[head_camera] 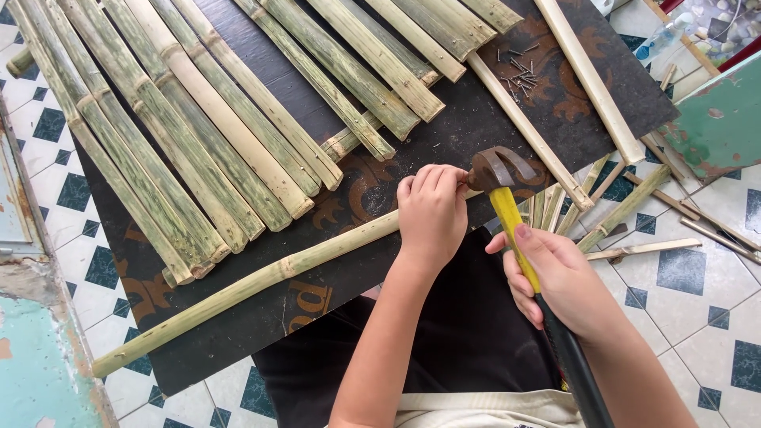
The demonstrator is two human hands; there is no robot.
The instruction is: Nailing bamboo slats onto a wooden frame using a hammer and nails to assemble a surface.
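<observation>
Hands: two in view, both the person's own, reaching forward from the bottom edge.
Left hand (432, 212): fingers curled tight and pinched down on the near end of one long round bamboo pole (246, 287); whether a nail sits between the fingertips cannot be told.
Right hand (555, 281): wrapped around the handle of one claw hammer (507, 208), gripping at the yellow part just above the black grip.
Hammer: rusty brown head just beside the left hand's fingertips, at the end of the pole; whether it touches the pole cannot be told.
Pole: one, pale green, lying slantwise across the dark mat (476, 119), its far end lower left over the tiled floor (697, 301).
Split bamboo slats, left group (158, 127): roughly ten, green and mottled, side by side, slanting from upper left towards the centre.
Split bamboo slats, top group (372, 55): about six, shorter, near the top edge.
Thin pale strips (590, 79): two long ones running slantwise to the right of the slats.
Nails (519, 75): one small loose heap on the mat, too small to count, lying between the two pale strips.
Offcuts (626, 206): several short bamboo pieces, scattered on the tiles to the right of the hammer.
Mat: one, dark with brown ornament, under all the slats.
Lap: dark cloth (444, 333) beneath both forearms.
</observation>
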